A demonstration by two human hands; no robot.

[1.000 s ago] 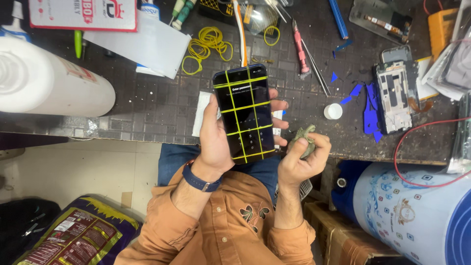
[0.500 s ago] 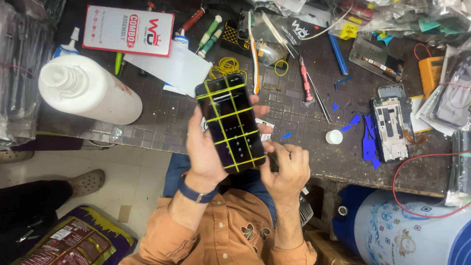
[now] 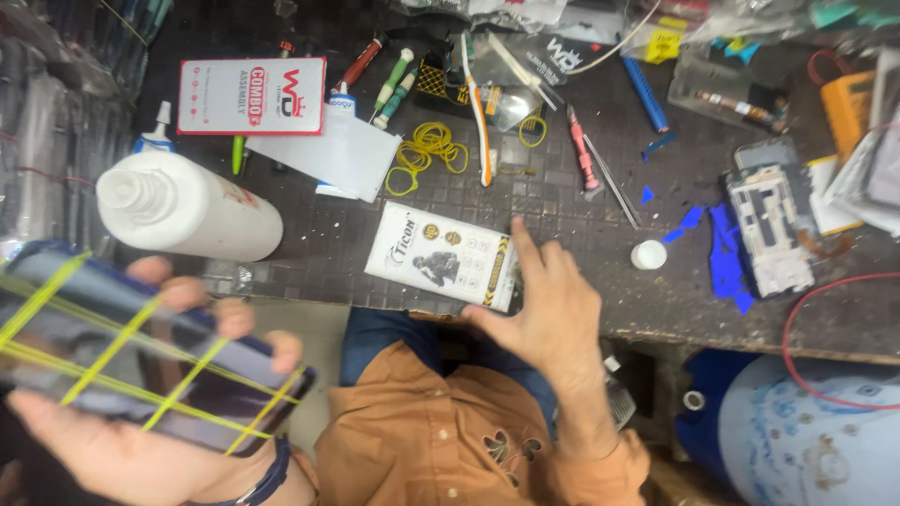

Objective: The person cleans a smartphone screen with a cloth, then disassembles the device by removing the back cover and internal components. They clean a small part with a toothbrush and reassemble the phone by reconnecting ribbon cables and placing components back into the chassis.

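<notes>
My left hand (image 3: 122, 440) holds a dark smartphone (image 3: 141, 351) wrapped in several yellow rubber bands, out to the lower left, off the bench edge. Its fingertips curl over the phone's upper side. My right hand (image 3: 548, 314) rests with fingers apart at the bench's front edge. Its fingers touch the right end of a flat white printed packet (image 3: 441, 255) lying on the dark mat. Nothing is gripped in that hand.
A large white plastic bottle (image 3: 192, 208) lies on its side at left. Loose yellow rubber bands (image 3: 427, 150), screwdrivers (image 3: 581, 150), a white box (image 3: 253, 96), a stripped phone frame (image 3: 771, 220), a small white cap (image 3: 648, 254) and blue film scraps (image 3: 717, 248) litter the bench (image 3: 572, 225).
My left hand has carried the banded phone from the bench's centre down to the lower left. My right hand left the phone and went to the white packet, now uncovered.
</notes>
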